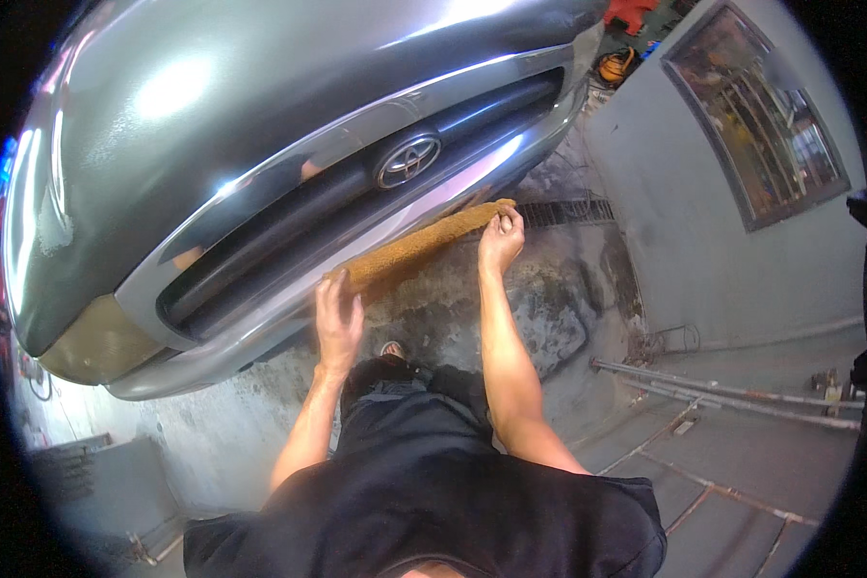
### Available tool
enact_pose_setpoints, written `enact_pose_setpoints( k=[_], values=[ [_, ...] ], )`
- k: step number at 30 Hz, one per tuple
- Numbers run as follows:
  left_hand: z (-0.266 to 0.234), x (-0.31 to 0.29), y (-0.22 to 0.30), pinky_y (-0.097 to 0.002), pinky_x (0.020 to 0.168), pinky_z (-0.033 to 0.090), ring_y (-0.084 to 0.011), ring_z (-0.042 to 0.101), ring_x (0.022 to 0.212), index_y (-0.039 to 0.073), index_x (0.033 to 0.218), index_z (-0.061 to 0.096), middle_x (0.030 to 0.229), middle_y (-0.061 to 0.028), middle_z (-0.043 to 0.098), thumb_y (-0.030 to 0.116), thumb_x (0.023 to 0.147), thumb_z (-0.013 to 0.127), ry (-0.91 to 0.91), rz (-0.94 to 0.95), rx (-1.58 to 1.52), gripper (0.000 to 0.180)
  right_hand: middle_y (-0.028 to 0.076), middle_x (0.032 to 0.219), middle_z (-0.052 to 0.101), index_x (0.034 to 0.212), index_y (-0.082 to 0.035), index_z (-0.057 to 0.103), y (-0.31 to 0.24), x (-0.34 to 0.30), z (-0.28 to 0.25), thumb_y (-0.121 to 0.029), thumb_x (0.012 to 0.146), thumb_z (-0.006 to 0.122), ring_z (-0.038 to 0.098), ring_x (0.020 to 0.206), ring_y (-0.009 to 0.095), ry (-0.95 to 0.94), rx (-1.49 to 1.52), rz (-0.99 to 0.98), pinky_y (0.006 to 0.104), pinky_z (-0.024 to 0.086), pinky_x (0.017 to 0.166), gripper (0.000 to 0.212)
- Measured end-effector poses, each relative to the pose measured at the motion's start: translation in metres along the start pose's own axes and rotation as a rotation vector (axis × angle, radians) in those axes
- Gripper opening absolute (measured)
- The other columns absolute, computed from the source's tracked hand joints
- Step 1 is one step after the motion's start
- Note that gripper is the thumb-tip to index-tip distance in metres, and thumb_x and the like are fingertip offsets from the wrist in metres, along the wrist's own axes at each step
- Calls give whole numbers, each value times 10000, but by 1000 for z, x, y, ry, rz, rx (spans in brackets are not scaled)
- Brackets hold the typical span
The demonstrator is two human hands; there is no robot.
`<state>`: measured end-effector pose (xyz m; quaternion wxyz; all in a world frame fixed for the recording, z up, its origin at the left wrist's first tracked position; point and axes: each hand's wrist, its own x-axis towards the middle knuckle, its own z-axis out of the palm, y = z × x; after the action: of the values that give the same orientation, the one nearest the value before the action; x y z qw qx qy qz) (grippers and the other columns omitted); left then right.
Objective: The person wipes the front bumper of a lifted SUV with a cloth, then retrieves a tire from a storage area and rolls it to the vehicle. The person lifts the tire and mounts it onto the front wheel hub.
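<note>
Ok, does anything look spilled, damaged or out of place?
Dark, wet-looking patches mark the floor beside the right forearm, odd against paler areas; spill or stain, I can't tell. The brown cloth between left hand and right hand looks fine.

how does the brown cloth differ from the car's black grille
The brown cloth looks fuzzy and dull, while the black grille looks smooth and shiny. The cloth is stretched between the left hand and the right hand; the grille sits in the front of the car. The cloth appears shorter than the grille. Both are long and narrow and slant up toward the picture's right.
</note>
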<state>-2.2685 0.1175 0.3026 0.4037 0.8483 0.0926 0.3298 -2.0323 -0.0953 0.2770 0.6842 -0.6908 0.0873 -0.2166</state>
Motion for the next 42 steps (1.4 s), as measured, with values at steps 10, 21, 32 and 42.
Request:
enact_pose_setpoints(
  k=[10, 21, 32, 42],
  values=[
    [56, -13, 29, -394, 1028, 475, -343, 603, 1186, -4, 1317, 616, 1226, -174, 622, -51, 844, 662, 252, -245, 27, 478, 216, 1312, 610, 1308, 28, 526, 32, 20, -17, 91, 985, 544, 566, 1326, 337, -161, 31, 103, 398, 458, 1094, 329],
    [140, -23, 61, -348, 1025, 474, -236, 566, 1236, -12, 1353, 580, 1331, -123, 559, -29, 933, 617, 589, -406, -23, 422, 100, 1065, 595, 1292, 7, 532, 70, 56, -25, 63, 982, 544, 546, 953, 152, -361, 200, 64, 281, 444, 821, 315],
    [165, -9, 39, -306, 959, 502, -168, 625, 1104, -48, 1352, 581, 1250, -110, 642, -49, 932, 654, 892, -520, -54, 427, 174, 1306, 583, 1289, 10, 560, 78, 98, -25, -74, 927, 624, 566, 1226, 319, -935, -105, -265, 434, 432, 1060, 377],
    [179, -23, -2, -309, 921, 546, -222, 667, 1081, -79, 1329, 561, 1214, -187, 661, -84, 907, 664, 1098, -651, -352, 435, 119, 1083, 684, 1161, -86, 689, 100, 147, -9, -243, 898, 692, 624, 1060, 271, -1360, -215, 99, 407, 466, 953, 307]
  ],
)
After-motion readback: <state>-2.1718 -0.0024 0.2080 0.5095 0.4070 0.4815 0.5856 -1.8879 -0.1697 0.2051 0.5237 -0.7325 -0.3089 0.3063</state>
